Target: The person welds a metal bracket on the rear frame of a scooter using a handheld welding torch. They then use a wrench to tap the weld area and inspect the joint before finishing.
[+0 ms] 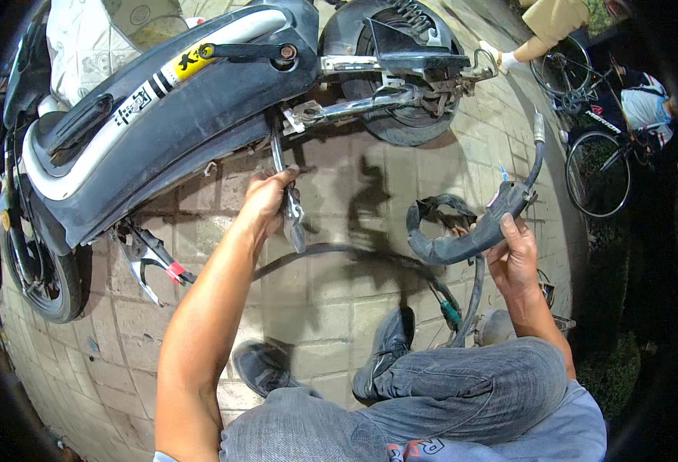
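The right hand (514,258) grips a black welding torch (466,245) (bent-necked, silver-tipped) while the left hand (266,202) clasps a scooter's (231,85) metal kickstand (279,154).

Scooter body (193,112): smooth, semi-glossy plastic. Bar (297,232): shiny metal. Handle (462,244): matt, plastic-looking. Jeans (462,385): cloth. Paving (123,327): rough.

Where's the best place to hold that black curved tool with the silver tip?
On that silver-tipped, curved black tool, probably the thick handle, coming from the person's right: it's chunky there, and the tip points away.
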Action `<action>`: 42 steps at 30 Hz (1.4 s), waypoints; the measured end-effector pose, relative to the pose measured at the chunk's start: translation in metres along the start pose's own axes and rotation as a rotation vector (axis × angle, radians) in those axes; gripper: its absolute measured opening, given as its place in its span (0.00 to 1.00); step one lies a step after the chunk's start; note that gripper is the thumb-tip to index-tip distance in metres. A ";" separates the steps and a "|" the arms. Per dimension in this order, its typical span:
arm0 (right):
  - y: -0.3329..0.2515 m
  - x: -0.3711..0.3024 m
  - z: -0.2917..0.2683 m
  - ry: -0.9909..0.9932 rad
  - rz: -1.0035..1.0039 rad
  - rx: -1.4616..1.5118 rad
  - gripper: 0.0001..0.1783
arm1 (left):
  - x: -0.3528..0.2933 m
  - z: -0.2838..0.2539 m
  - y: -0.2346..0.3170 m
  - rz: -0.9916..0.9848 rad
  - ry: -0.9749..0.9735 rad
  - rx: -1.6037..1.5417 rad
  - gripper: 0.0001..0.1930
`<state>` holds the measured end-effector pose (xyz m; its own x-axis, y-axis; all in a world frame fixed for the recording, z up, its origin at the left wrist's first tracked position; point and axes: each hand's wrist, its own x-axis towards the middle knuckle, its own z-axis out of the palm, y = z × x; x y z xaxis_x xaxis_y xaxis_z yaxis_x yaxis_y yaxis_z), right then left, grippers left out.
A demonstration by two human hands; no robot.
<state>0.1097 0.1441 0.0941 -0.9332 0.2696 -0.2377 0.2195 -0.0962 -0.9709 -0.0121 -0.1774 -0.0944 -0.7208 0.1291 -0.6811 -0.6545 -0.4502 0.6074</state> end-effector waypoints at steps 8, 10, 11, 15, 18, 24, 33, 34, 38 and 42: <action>0.004 0.001 -0.003 -0.042 0.028 0.029 0.16 | -0.015 0.018 0.008 0.061 0.075 0.045 0.15; 0.005 0.003 -0.007 -0.040 0.026 0.038 0.17 | -0.012 0.021 0.015 0.040 0.095 -0.009 0.15; 0.005 0.003 -0.004 -0.036 0.029 0.047 0.17 | -0.013 0.023 0.022 0.056 0.087 -0.083 0.15; 0.006 0.004 -0.001 -0.032 0.039 0.046 0.17 | -0.006 0.024 0.026 0.080 0.049 -0.179 0.14; 0.006 0.003 -0.003 -0.045 0.035 0.045 0.17 | -0.010 0.018 0.025 0.068 -0.041 -0.218 0.14; 0.004 0.002 -0.003 -0.042 0.038 0.047 0.16 | -0.033 0.013 0.010 -0.013 -0.231 -0.195 0.25; 0.004 0.002 -0.004 -0.044 0.047 0.047 0.17 | -0.062 0.030 0.009 0.321 0.046 0.103 0.17; 0.003 0.001 -0.005 -0.044 0.041 0.048 0.17 | -0.057 0.025 0.021 0.274 0.038 0.074 0.16; 0.004 0.000 -0.005 -0.030 0.038 0.069 0.16 | -0.045 0.016 0.030 0.193 -0.039 -0.185 0.15; 0.006 0.004 -0.005 -0.025 0.052 0.071 0.17 | -0.042 0.008 0.029 0.133 -0.152 -0.398 0.13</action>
<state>0.1090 0.1491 0.0872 -0.9281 0.2388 -0.2858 0.2476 -0.1776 -0.9524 -0.0026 -0.1885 -0.0450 -0.8377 0.1615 -0.5217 -0.4360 -0.7730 0.4609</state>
